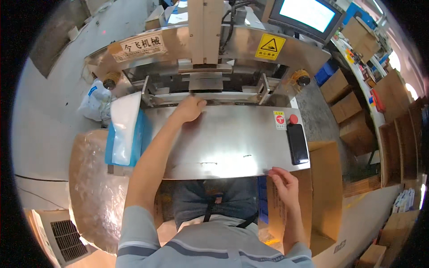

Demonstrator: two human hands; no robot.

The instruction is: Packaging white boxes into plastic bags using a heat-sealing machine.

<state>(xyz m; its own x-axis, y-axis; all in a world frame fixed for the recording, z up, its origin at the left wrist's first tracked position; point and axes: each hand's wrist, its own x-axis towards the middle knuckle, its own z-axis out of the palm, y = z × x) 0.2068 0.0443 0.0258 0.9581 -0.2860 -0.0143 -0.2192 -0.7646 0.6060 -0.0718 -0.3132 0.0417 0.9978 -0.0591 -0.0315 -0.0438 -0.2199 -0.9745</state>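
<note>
My left hand [190,110] reaches to the back of the steel worktop [214,134], just in front of the machine's metal block [205,83]. Its fingers are curled closed, and whatever they hold is hidden. Down by the worktop's front right edge is my right hand [287,184], with thumb and forefinger drawn together at the edge. Something small and dark may sit at those fingertips, too small to name.
A blue box [142,130] with white sheets [124,134] stands left of the worktop. At the right lie a black phone [297,144] and a red push button [293,119]. Cardboard boxes [330,192] flank the right; a plastic-lined container [96,187] stands left. A monitor [307,15] hangs above.
</note>
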